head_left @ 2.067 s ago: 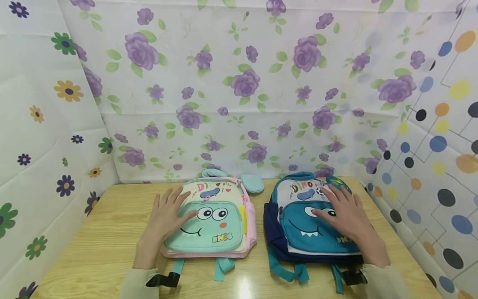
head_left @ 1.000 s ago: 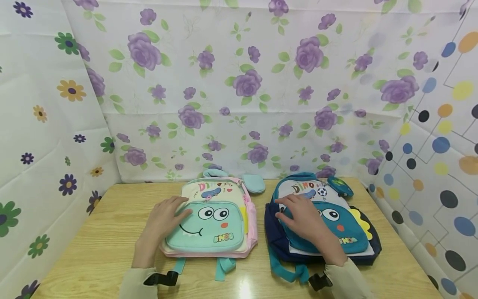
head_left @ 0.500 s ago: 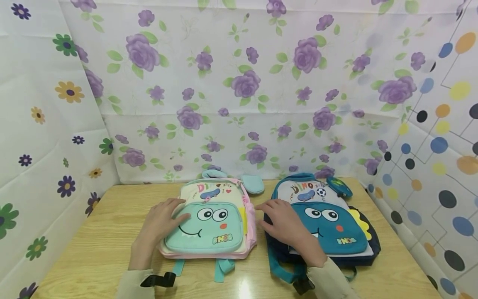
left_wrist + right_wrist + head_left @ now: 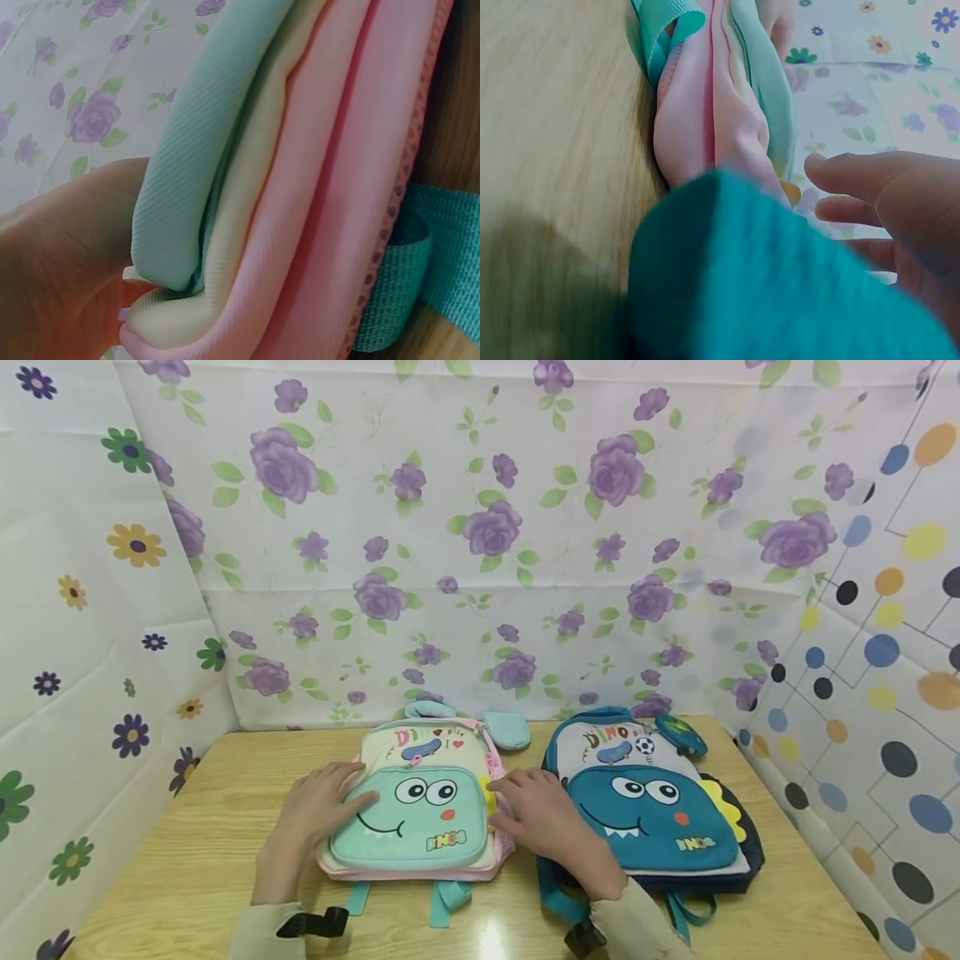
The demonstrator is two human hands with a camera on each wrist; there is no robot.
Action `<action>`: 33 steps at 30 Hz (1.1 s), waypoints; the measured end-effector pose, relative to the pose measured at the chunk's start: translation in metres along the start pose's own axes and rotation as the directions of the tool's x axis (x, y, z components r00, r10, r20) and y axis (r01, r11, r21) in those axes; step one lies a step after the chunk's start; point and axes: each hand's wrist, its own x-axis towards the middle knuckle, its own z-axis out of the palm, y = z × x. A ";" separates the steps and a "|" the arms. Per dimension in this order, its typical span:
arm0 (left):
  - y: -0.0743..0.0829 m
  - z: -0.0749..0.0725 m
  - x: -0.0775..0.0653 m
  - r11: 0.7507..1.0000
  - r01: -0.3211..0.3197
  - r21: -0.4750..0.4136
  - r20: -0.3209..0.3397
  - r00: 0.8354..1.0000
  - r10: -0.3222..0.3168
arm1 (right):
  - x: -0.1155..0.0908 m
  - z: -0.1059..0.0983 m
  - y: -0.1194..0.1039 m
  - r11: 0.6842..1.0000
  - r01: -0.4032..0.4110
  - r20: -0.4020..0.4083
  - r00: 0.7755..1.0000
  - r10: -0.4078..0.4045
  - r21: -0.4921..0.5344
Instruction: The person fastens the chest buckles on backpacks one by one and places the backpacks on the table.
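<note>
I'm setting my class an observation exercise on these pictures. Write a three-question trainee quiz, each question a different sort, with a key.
1. True or false: the mint backpack lies on top of the blue backpack.
2. Multiple choice: what colour is the scalloped trim along the blue backpack's side?
A) red
B) yellow
C) pink
3. Short answer: in the head view, which of the person's hands spans the gap between the two backpacks?

Key:
1. False; they lie side by side on the table.
2. B
3. The right hand.
</note>
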 end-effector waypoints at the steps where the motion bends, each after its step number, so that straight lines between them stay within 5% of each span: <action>1: 0.000 0.000 0.000 1.000 0.005 0.000 0.004 1.000 -0.005 | 0.000 0.001 -0.001 1.000 -0.001 0.005 1.000 0.001 0.002; 20: -0.003 -0.002 -0.005 0.994 0.107 0.010 0.102 0.989 -0.107 | 0.000 0.008 -0.007 0.993 -0.102 0.122 0.988 0.095 0.051; 33: -0.004 -0.002 -0.006 0.988 0.150 0.041 0.157 0.975 -0.154 | 0.000 0.008 -0.002 0.990 -0.042 0.133 0.991 0.024 0.135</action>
